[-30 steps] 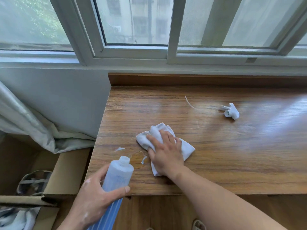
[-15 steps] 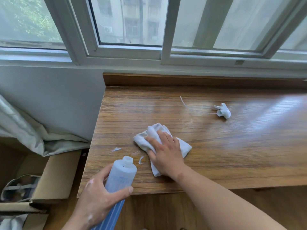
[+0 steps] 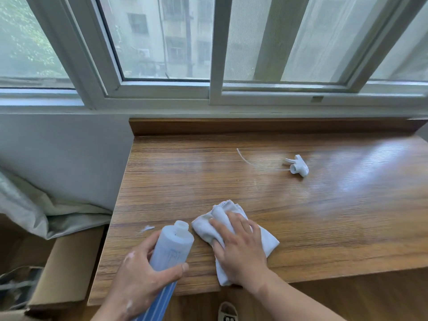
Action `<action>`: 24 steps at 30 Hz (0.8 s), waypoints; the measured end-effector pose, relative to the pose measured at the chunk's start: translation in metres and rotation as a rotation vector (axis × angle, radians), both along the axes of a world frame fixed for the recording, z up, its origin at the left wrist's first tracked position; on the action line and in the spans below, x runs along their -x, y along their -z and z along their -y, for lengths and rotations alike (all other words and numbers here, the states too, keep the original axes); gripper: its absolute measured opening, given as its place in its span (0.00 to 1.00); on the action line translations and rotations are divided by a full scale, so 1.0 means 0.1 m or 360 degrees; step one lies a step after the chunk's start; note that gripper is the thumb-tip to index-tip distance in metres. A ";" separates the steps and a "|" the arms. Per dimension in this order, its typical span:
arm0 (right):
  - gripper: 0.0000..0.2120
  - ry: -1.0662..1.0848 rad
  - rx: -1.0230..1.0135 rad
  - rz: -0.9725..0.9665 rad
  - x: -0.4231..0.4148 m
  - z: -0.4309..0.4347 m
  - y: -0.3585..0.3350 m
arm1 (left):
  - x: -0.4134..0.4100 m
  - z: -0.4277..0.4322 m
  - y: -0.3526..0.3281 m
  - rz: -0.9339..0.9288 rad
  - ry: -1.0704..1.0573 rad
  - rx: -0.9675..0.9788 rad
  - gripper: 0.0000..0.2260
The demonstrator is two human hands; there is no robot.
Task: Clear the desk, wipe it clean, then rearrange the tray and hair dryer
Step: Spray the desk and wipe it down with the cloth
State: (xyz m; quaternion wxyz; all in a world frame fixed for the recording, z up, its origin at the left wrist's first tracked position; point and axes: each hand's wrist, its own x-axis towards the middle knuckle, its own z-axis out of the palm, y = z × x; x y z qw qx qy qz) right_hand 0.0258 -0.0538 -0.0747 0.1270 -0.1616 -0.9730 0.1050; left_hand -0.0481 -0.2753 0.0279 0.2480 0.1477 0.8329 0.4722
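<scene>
1. Wiping step: right hand lies flat, fingers spread, pressing white cloth onto the desk.
2. Left hand grips uncapped spray bottle, just left of the cloth.
3. Next, probably sweep toward the detached trigger nozzle, well beyond the cloth.

Left hand: enters from bottom left, wrapped around the bottle, thumb across the near side, the other fingers curled round the far side. Bottle is tilted, neck pointing up and away. White flecks on the back of the hand and the knuckles.

Right hand: forearm bare, comes in from bottom right, angled toward centre. Palm down, flat, pressing on the cloth. 4 fingers extended forward and slightly spread, thumb tucked along the left side. Wrist roughly straight, in line with the forearm.

Both hands close together, not touching.
</scene>
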 end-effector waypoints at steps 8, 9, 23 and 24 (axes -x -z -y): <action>0.27 0.0118 0.0093 0.0278 1.04 -0.79 -0.08 | 0.14 -0.26 -0.05 -0.0023 -0.0030 0.0057 0.36; 0.27 0.0130 0.0095 0.0302 1.15 -0.90 -0.08 | 0.15 -0.30 -0.07 -0.0019 -0.0024 0.0062 0.36; 0.27 0.0449 0.0017 0.0159 0.54 -1.71 0.04 | 0.23 -0.39 -0.35 0.0026 -0.0101 0.0088 0.33; 0.27 0.0465 0.0001 0.0168 0.47 -1.72 0.05 | 0.24 -0.36 -0.37 0.0036 -0.0100 0.0077 0.32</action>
